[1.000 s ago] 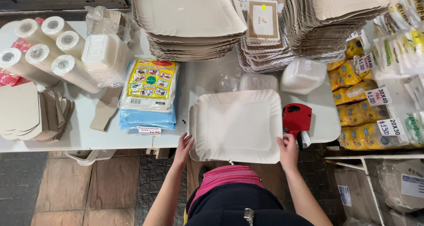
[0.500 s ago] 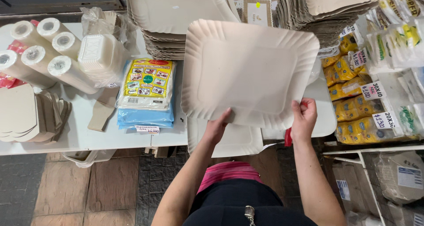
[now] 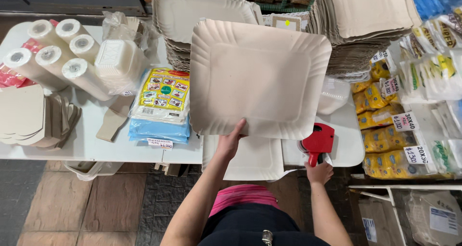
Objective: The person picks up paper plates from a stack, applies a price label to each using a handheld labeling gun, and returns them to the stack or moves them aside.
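Note:
My left hand grips the near edge of a large square paper plate and holds it lifted above the white table. More square plates lie flat on the table under it. My right hand is closed around the handle of a red price-label gun at the table's front edge, to the right of the lifted plate.
Stacks of paper plates and trays fill the back. Paper rolls, foam containers and cardboard pieces lie left. A packet of blue napkins sits centre-left. Bagged goods with price tags crowd the right.
My right hand has let go of the plate and dropped to the red label gun. My left hand alone now holds the raised plate.

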